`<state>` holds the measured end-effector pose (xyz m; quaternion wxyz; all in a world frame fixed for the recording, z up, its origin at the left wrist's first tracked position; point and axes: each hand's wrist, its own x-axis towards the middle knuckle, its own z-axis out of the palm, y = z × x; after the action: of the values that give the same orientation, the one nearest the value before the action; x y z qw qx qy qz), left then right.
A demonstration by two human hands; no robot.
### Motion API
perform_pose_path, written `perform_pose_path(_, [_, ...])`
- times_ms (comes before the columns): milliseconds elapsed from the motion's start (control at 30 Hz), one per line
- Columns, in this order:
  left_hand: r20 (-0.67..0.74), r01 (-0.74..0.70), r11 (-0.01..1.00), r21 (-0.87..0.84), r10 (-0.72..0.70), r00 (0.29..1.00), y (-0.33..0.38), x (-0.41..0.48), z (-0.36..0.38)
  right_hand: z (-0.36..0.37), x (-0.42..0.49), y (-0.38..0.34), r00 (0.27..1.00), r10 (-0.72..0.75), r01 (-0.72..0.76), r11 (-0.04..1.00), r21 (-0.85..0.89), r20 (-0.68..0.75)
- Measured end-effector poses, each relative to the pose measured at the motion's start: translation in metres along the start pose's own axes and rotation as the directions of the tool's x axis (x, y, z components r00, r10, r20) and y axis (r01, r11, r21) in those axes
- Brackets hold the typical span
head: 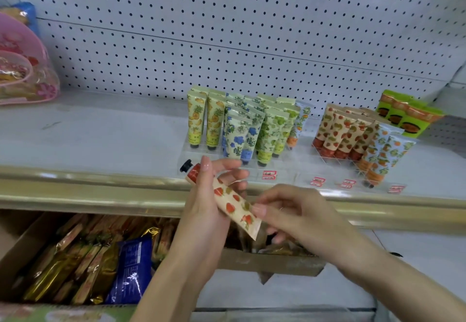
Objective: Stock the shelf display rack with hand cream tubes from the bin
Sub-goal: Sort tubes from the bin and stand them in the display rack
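A strawberry-print hand cream tube (233,204) with a black cap lies slanted between both hands, in front of the shelf edge. My left hand (209,195) holds its capped upper end, thumb over the tube. My right hand (290,212) pinches its flat crimped lower end. On the shelf behind stands a clear display rack (290,163) holding several upright tubes: pineapple (204,122), blue-flower (239,137), green (271,132), strawberry (340,132) and orange print (380,152).
A cardboard bin (272,262) below the shelf holds gold and blue packets (131,268). The gold shelf edge (88,190) runs across the view. A pink pouch (22,67) sits at the far left, green boxes (408,115) at the far right, pegboard (227,31) behind.
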<state>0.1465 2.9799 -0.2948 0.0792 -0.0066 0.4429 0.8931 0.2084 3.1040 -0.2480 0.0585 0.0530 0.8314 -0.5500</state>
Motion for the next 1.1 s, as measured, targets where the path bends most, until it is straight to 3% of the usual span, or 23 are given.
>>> perform_pose_path(67, [0.043,-0.01,1.0,-0.006,0.01,0.999,-0.004,-0.004,0.008,-0.001,-0.009,0.011,0.974,0.173,-0.203,0.953,0.223,0.149])
perform_pose_path(133, [0.087,-0.03,0.999,0.013,0.028,0.996,-0.009,-0.01,0.017,-0.005,-0.017,0.016,0.939,0.233,-0.323,0.848,0.42,0.252])
perform_pose_path(200, [0.133,-0.047,0.996,0.077,0.036,0.99,-0.015,-0.014,0.024,-0.011,-0.023,0.021,0.939,0.243,-0.338,0.782,0.524,0.244])
perform_pose_path(300, [0.194,-0.061,0.98,0.191,0.023,0.981,-0.024,-0.02,0.028,-0.028,-0.03,0.027,0.962,0.252,-0.266,0.765,0.586,0.108])
perform_pose_path(467, [0.23,-0.018,0.968,0.252,-0.041,0.972,-0.041,-0.033,0.041,-0.077,-0.041,0.03,0.961,0.169,-0.04,0.868,0.494,-0.219])
perform_pose_path(600, [0.185,-0.088,0.954,0.285,0.035,0.982,-0.046,-0.024,0.052,-0.127,-0.045,0.009,0.907,-0.006,0.125,0.958,0.257,-0.421])
perform_pose_path(667, [0.196,-0.206,0.911,0.357,0.143,0.97,-0.048,-0.02,0.054,-0.149,-0.044,-0.007,0.864,-0.135,0.169,0.985,0.027,-0.486])
perform_pose_path(767, [0.294,-0.408,0.752,0.518,0.291,0.91,-0.05,-0.018,0.053,-0.173,-0.033,-0.03,0.802,-0.334,0.117,0.9,-0.419,-0.495])
perform_pose_path(800, [0.358,-0.481,0.642,0.597,0.324,0.876,-0.051,-0.017,0.052,-0.178,-0.027,-0.037,0.796,-0.376,0.09,0.848,-0.522,-0.474])
perform_pose_path(900, [0.617,-0.68,0.125,0.722,0.329,0.715,-0.055,-0.013,0.05,-0.188,-0.005,-0.048,0.809,-0.415,0.013,0.72,-0.693,-0.417])
perform_pose_path(1000, [0.626,-0.619,-0.095,0.779,0.169,0.762,-0.064,-0.005,0.049,-0.193,0.018,-0.048,0.838,-0.392,-0.062,0.623,-0.78,-0.379])
perform_pose_path(1100, [0.62,-0.598,-0.233,0.767,0.029,0.784,-0.072,0.002,0.049,-0.195,0.033,-0.044,0.846,-0.34,-0.101,0.654,-0.75,-0.411])
